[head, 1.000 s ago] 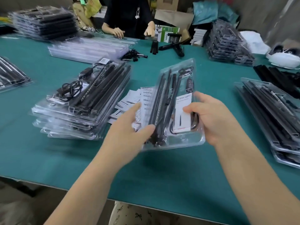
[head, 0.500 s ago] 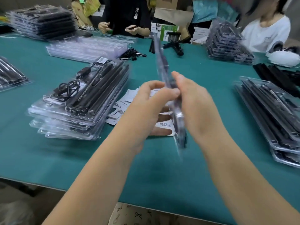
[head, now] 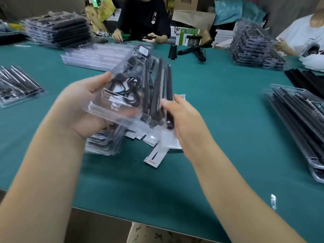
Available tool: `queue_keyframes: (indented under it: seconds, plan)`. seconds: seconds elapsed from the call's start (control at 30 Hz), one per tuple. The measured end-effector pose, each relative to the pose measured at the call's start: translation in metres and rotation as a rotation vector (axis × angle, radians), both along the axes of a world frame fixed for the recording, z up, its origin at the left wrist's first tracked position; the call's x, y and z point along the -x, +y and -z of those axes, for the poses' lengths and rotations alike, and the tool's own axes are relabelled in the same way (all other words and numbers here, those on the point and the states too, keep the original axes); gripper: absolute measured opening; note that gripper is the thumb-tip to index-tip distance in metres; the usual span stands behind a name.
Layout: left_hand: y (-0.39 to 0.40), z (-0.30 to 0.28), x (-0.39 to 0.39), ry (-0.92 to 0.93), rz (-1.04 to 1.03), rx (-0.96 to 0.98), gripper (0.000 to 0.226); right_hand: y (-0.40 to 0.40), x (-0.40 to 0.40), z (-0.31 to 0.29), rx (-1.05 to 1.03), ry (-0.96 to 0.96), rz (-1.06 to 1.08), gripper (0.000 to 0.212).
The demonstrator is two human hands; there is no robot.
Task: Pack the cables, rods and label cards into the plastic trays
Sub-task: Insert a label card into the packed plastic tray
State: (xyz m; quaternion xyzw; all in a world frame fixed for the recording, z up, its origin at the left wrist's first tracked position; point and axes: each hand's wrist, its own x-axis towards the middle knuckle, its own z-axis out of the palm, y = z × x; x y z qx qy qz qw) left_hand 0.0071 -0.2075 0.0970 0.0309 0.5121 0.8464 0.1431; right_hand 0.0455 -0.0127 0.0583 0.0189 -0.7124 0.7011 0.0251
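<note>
While the left hand [head: 82,106] cups the near-left corner of a clear plastic tray [head: 112,111] and the right hand [head: 184,123] grips its near-right edge, the tray hangs above the green table [head: 219,106], long axis pointing away, far end raised. Black rods [head: 157,92] and a coiled cable [head: 128,86] lie inside the glossy moulded shell. Below are stacked trays [head: 103,142] and white label cards [head: 155,155]; two people sit across.

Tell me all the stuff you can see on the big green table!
Held tray: one, clear plastic, black rods and cable inside, lifted above the table.
Tray stacks: several, clear with black parts, around the table's sides and far end.
Label cards: a loose pile, white, under the held tray.
Table: one, green.
Other people: two, seated at the far side.
Left hand: grips the tray's left edge.
Right hand: holds its right edge.
</note>
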Motion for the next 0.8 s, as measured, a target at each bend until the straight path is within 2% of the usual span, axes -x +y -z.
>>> queue_keyframes:
  seconds: [0.07,0.1,0.13,0.17,0.2,0.23,0.37,0.5,0.63,0.8]
  plan:
    - [-0.023,-0.002,0.013,-0.023,-0.039,0.162,0.051,-0.009,0.005,0.001,0.047,0.057,0.032,0.013]
    - [-0.035,-0.002,0.019,0.006,-0.097,0.296,0.05,-0.016,0.006,0.001,0.073,0.078,0.034,0.007]
    - [-0.045,-0.001,0.024,0.081,-0.194,0.447,0.035,-0.023,0.009,0.003,0.051,0.084,0.036,0.016]
    - [-0.054,0.001,0.03,0.154,-0.304,0.59,0.016,-0.031,0.011,0.005,-0.005,0.081,0.048,0.04]
    - [-0.062,0.002,0.032,0.196,-0.389,0.72,0.009,-0.04,0.012,0.006,-0.083,0.067,0.048,0.062]
    - [-0.067,0.004,0.036,0.206,-0.434,0.808,0.008,-0.049,0.013,0.007,-0.129,0.049,0.052,0.076]
    - [-0.069,0.008,0.03,0.275,-0.535,1.112,0.021,-0.072,0.022,0.015,-0.184,0.016,0.015,0.083]
    - [-0.065,0.018,0.027,0.32,-0.53,1.205,0.036,-0.078,0.029,0.023,-0.226,-0.038,-0.01,0.082]
    - [-0.067,0.023,0.028,0.303,-0.607,1.248,0.032,-0.087,0.03,0.025,-0.216,-0.046,-0.056,0.083]
    - [-0.067,0.018,0.027,0.325,-0.622,1.358,0.03,-0.095,0.034,0.022,-0.108,-0.099,-0.067,0.083]
